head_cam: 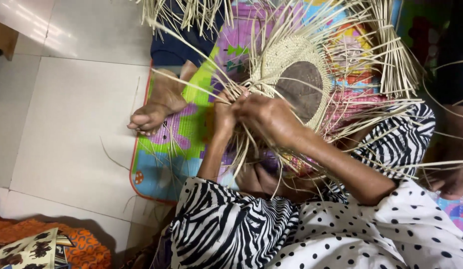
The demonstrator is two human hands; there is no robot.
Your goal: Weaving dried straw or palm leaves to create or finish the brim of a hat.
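— Pale floor tiles (72, 124) lie to your left, and you sit on a bright patterned play mat (164, 159) spread over them. What sits in front of you?

— A half-woven straw piece (296, 74), a round disc with a darker centre and a tight pale rim, tilted up against your legs so its edge faces your hands. Loose straw strips (391, 60) fan out from it on every side, unwoven ends waiting at the rim.

— And your hands?

— Both meet at the lower left edge of the disc. Your left hand (224, 114) is closed narrowly, fingers pinched on a few strips right at the rim, seemingly to keep the weave taut there. Your right hand (269, 117) lies just beside it, touching, fingers curled over the strips at the same spot; exactly which strand it grips you cannot tell, since the straw hides the fingertips.

— Anything else close by?

— A bare foot (154, 112) rests on the mat's left part, near the hands but apart from them. Your zebra-striped sleeves (226, 229) and a dotted cloth (371, 234) fill the lower view. An orange printed fabric (67, 249) lies on the tiles at the lower left, well apart from the work.
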